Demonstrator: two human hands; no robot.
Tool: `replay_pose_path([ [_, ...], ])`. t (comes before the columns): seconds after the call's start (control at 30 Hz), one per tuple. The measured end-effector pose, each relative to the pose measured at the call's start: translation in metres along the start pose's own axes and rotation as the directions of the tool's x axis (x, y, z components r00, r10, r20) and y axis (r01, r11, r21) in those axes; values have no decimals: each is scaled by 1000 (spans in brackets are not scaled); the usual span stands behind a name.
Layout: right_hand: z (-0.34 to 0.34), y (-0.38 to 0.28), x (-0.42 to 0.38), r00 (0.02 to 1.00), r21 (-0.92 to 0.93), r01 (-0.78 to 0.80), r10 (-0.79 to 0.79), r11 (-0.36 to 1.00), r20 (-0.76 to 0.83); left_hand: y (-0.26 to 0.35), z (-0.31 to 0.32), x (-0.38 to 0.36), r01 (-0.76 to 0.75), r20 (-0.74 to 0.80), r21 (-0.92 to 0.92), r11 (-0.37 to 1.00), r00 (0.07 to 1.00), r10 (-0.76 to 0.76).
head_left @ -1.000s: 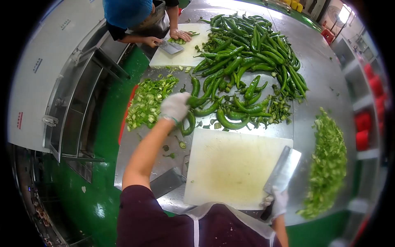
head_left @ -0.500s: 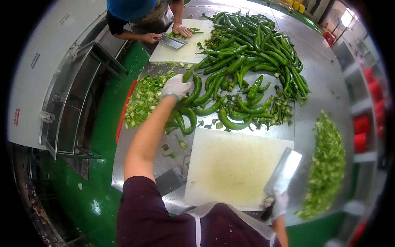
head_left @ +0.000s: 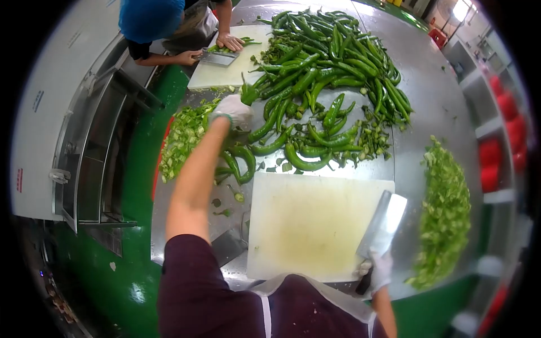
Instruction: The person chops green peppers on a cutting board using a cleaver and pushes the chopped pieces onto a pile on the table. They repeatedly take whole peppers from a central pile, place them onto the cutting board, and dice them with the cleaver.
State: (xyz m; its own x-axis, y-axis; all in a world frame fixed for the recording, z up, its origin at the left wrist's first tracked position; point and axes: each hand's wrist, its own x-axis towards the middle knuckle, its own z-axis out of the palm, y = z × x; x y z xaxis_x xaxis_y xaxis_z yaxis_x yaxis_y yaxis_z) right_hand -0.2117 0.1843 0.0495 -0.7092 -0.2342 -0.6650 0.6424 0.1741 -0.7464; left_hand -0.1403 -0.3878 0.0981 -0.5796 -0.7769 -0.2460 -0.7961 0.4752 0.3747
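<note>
My left hand [head_left: 232, 111], in a white glove, is closed on green peppers [head_left: 248, 93] whose ends stick out past the fingers, beside the chopped pieces at the left. Gloved too, my right hand [head_left: 378, 272] grips the dark handle of a cleaver [head_left: 383, 224], its wide blade over the right edge of a white cutting board [head_left: 315, 225]. The board bears a yellowish stain and small specks. Beyond it lies a big pile of long green peppers [head_left: 338, 67], with cut stem ends [head_left: 375, 138] at its near right side.
A co-worker in a blue cap [head_left: 149, 19] holds another cleaver [head_left: 220, 57] over a second white board [head_left: 211, 77]. Chopped pepper lies in a left heap [head_left: 183, 132] and a right heap [head_left: 445, 214]. A dark flat blade [head_left: 228, 246] rests left of my board.
The view has shifted a little. My left hand has lifted peppers that show more clearly beyond its fingers. My right hand keeps its grip on the cleaver, near the same board edge.
</note>
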Motion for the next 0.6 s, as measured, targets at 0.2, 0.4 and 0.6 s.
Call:
replay_pose_path([
  [0.2, -1, 1, -2, 1000, 14, 4, -4, 1000, 18, 42, 34, -137, -365, 204, -79, 928, 905, 374],
  [0.4, -14, 11, 14, 997, 75, -20, 14, 997, 82, 100, 116, -241, -469, 530, -214, 857, 681, 505],
  [0.6, -13, 11, 11, 996, 100, -22, 13, 995, 90, 64, 109, -168, -460, -60, -394, 796, 877, 477],
])
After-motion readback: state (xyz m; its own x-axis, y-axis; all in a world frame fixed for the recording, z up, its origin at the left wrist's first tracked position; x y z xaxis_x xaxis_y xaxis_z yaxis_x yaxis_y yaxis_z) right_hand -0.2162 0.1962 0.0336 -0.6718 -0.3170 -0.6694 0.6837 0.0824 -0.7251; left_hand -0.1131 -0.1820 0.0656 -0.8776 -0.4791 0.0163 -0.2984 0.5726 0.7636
